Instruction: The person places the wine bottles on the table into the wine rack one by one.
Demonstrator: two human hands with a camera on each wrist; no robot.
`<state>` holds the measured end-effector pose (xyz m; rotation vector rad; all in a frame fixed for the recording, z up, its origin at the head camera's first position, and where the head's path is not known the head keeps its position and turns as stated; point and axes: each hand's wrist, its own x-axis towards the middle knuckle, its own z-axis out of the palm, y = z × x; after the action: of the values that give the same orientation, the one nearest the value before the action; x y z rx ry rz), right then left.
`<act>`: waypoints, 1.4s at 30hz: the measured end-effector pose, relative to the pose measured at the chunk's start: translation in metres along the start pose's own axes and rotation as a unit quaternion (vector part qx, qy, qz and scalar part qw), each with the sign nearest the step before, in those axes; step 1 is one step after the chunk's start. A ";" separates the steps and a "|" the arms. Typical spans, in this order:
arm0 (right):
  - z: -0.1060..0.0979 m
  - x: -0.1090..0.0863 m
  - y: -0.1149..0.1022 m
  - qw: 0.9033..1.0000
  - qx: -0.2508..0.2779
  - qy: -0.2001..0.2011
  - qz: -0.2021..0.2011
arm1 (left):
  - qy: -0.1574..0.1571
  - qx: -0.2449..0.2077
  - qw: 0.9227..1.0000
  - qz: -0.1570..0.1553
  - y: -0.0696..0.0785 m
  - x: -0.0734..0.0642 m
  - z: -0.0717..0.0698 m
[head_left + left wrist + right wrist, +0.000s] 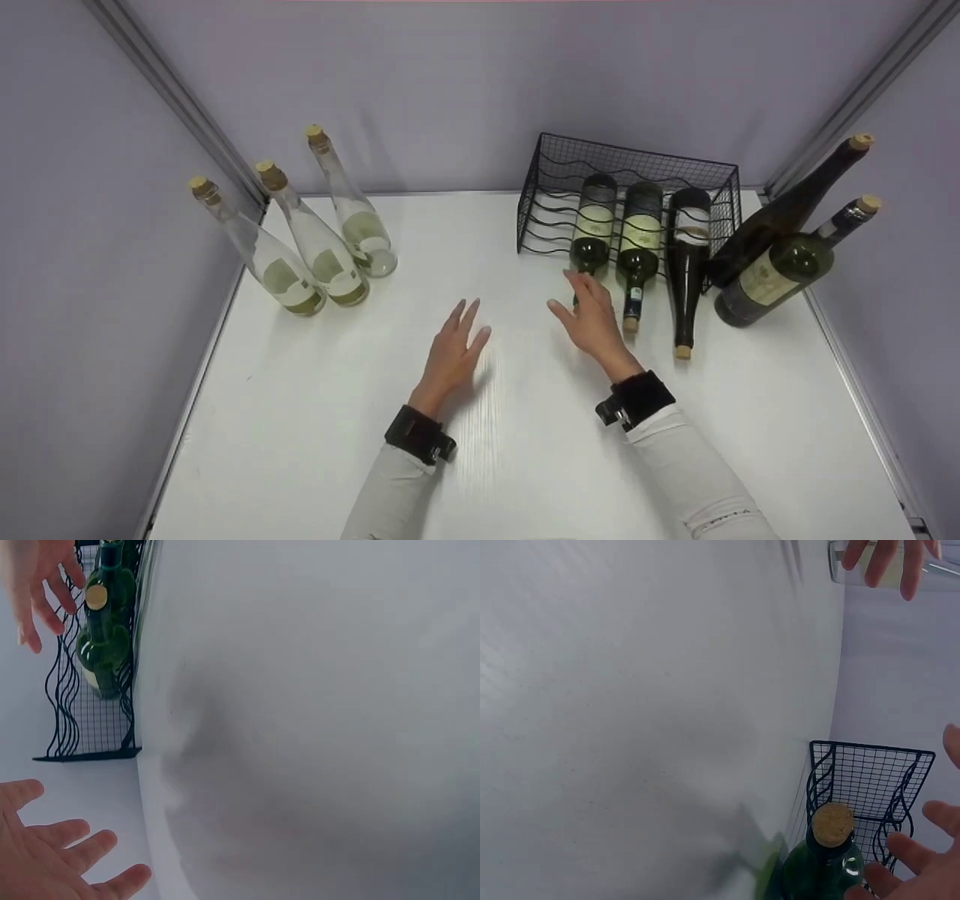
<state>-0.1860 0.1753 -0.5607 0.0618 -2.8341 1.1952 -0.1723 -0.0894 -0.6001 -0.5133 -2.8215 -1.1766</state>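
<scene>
My right hand point(594, 321) is over the neck of the leftmost dark green wine bottle point(591, 253), which lies in a black wire rack point(541, 187). In the right wrist view its fingers point(911, 847) are spread beside a corked green bottle point(831, 836); whether they touch it I cannot tell. Two more corked bottles, one green point(638, 264) and one darker and slimmer point(684, 281), lie in the rack with necks toward me. My left hand point(448, 356) hovers above the white table, fingers extended, holding nothing.
Three clear corked bottles point(289, 281) with pale labels stand at the back left of the table point(300, 420). Right of the rack stand a brown bottle point(787, 199) and a green bottle point(772, 277). Pale walls point(450, 90) enclose the back and sides.
</scene>
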 end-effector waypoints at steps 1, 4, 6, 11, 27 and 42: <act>0.001 -0.001 -0.001 1.000 -0.006 -0.005 -0.012 | 0.002 0.001 1.000 -0.004 -0.002 0.000 -0.002; 0.004 -0.004 -0.005 0.999 -0.021 -0.018 -0.040 | 0.005 0.006 1.000 -0.024 -0.008 -0.001 -0.008; 0.006 -0.005 -0.007 0.998 -0.026 -0.029 -0.055 | 0.008 0.002 0.999 -0.034 -0.012 -0.002 -0.013; 0.011 -0.008 -0.013 0.994 -0.025 -0.071 -0.076 | 0.022 -0.004 0.998 -0.052 -0.024 -0.003 -0.026; 0.029 -0.011 -0.025 0.981 0.004 -0.176 -0.085 | 0.078 0.030 0.992 -0.091 -0.066 0.000 -0.078; 0.047 -0.013 -0.037 0.972 0.016 -0.214 -0.091 | 0.277 -0.019 0.948 -0.159 -0.087 -0.001 -0.116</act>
<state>-0.1731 0.1158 -0.5681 0.6420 -3.0694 1.3225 -0.2090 -0.2277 -0.5779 0.2572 -2.4367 -1.1863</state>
